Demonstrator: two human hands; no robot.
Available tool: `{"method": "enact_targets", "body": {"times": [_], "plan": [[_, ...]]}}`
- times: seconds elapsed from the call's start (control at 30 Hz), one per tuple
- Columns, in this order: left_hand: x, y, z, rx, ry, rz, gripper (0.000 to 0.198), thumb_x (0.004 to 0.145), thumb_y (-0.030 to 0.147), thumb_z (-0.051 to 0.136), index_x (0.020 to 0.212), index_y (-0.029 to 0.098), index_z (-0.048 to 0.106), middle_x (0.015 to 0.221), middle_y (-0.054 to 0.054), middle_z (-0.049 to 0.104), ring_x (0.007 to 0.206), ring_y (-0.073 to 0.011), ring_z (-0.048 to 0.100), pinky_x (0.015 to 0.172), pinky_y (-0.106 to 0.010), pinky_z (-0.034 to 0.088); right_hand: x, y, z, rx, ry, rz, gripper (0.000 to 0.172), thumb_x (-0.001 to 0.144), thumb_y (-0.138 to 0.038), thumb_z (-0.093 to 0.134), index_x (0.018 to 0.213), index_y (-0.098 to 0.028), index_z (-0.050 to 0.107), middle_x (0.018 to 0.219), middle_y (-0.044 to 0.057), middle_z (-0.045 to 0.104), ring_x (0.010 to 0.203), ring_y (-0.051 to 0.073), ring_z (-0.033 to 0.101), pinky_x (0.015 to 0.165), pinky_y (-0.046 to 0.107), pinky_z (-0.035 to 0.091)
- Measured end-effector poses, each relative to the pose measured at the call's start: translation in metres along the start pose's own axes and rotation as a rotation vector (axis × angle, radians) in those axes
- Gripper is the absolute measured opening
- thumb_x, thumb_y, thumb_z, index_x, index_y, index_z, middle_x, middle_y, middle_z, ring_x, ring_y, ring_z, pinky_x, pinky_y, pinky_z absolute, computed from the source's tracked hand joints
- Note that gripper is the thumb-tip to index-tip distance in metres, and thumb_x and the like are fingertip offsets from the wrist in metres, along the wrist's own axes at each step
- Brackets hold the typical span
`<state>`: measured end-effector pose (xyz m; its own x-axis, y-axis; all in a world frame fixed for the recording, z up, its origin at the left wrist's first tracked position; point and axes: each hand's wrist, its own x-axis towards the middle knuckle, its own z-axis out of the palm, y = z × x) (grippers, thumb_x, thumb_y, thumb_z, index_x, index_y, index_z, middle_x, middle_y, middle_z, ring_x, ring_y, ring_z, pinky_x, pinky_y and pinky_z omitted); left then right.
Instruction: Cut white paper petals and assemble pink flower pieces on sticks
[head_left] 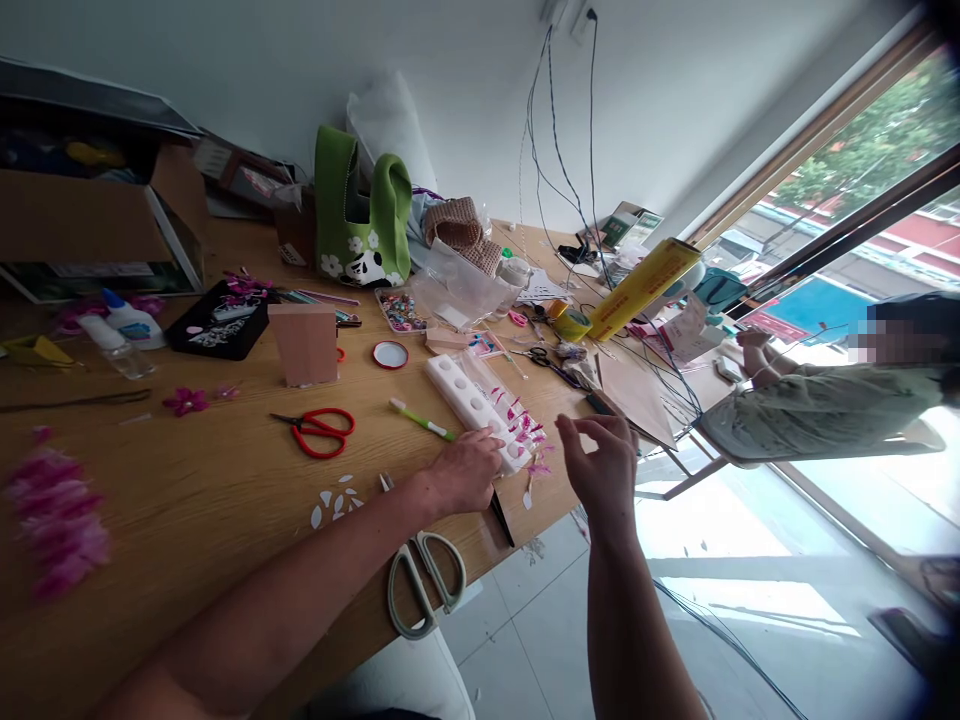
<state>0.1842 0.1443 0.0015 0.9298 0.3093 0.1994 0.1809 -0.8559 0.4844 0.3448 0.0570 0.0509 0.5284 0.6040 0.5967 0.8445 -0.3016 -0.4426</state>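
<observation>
My left hand (466, 472) rests at the near end of a long white block (469, 400) with round hollows, its fingers curled down against it. Whatever those fingers grip, if anything, is hidden. My right hand (604, 462) is raised just right of the block, with thumb and fingertips brought together in a pinch; anything in it is too small to name. Pink petal-like pieces (525, 425) lie along the block's right side. A dark pointed tool (501, 520) lies below my left hand at the table edge. White-handled scissors (426, 580) lie under my left forearm.
Red-handled scissors (322, 432), a green toothbrush (421, 420), white leaf-shaped pieces (330, 505) and a pink fluffy flower piece (56, 515) lie on the wooden table (225, 540). Behind stand a green bag (360, 220) and a yellow roll (645, 290). Another person (840, 400) sits at right.
</observation>
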Motion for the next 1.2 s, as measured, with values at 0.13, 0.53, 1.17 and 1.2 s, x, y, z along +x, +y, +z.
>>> {"method": "enact_targets", "body": {"times": [0.13, 0.53, 1.17, 1.2], "plan": [[0.001, 0.001, 0.002, 0.020, -0.025, 0.000, 0.029, 0.074, 0.009, 0.055, 0.099, 0.006, 0.070, 0.129, -0.020, 0.061, 0.133, -0.0315, 0.044, 0.113, -0.040, 0.034, -0.001, -0.004, 0.003, -0.014, -0.123, 0.037, 0.043, 0.081, -0.058, 0.057, 0.072, -0.019, 0.073, 0.084, 0.008, 0.060, 0.086, 0.024, 0.050, 0.083, 0.040, 0.038], [0.003, 0.000, 0.007, 0.068, -0.057, 0.010, 0.040, 0.075, 0.010, 0.053, 0.113, 0.003, 0.065, 0.130, -0.020, 0.060, 0.132, -0.0300, 0.045, 0.112, -0.040, 0.035, -0.004, -0.010, 0.015, -0.112, -0.390, -0.024, 0.057, 0.077, -0.072, 0.053, 0.071, -0.020, 0.075, 0.086, 0.011, 0.061, 0.087, 0.028, 0.048, 0.084, 0.044, 0.039], [0.006, 0.002, 0.005, 0.074, -0.088, 0.011, 0.032, 0.074, 0.009, 0.054, 0.104, 0.007, 0.068, 0.118, -0.020, 0.065, 0.126, -0.0308, 0.051, 0.106, -0.041, 0.040, -0.006, -0.017, 0.016, -0.148, -0.503, -0.070, 0.030, 0.077, -0.050, 0.065, 0.070, -0.022, 0.069, 0.093, 0.009, 0.062, 0.091, 0.028, 0.051, 0.084, 0.044, 0.038], [0.006, 0.002, 0.005, 0.075, -0.091, 0.009, 0.033, 0.075, 0.009, 0.054, 0.104, 0.006, 0.068, 0.117, -0.020, 0.066, 0.126, -0.0312, 0.050, 0.106, -0.041, 0.039, -0.006, -0.017, 0.016, -0.156, -0.513, -0.068, 0.027, 0.076, -0.048, 0.066, 0.070, -0.021, 0.069, 0.093, 0.009, 0.062, 0.092, 0.028, 0.051, 0.085, 0.044, 0.038]]}}
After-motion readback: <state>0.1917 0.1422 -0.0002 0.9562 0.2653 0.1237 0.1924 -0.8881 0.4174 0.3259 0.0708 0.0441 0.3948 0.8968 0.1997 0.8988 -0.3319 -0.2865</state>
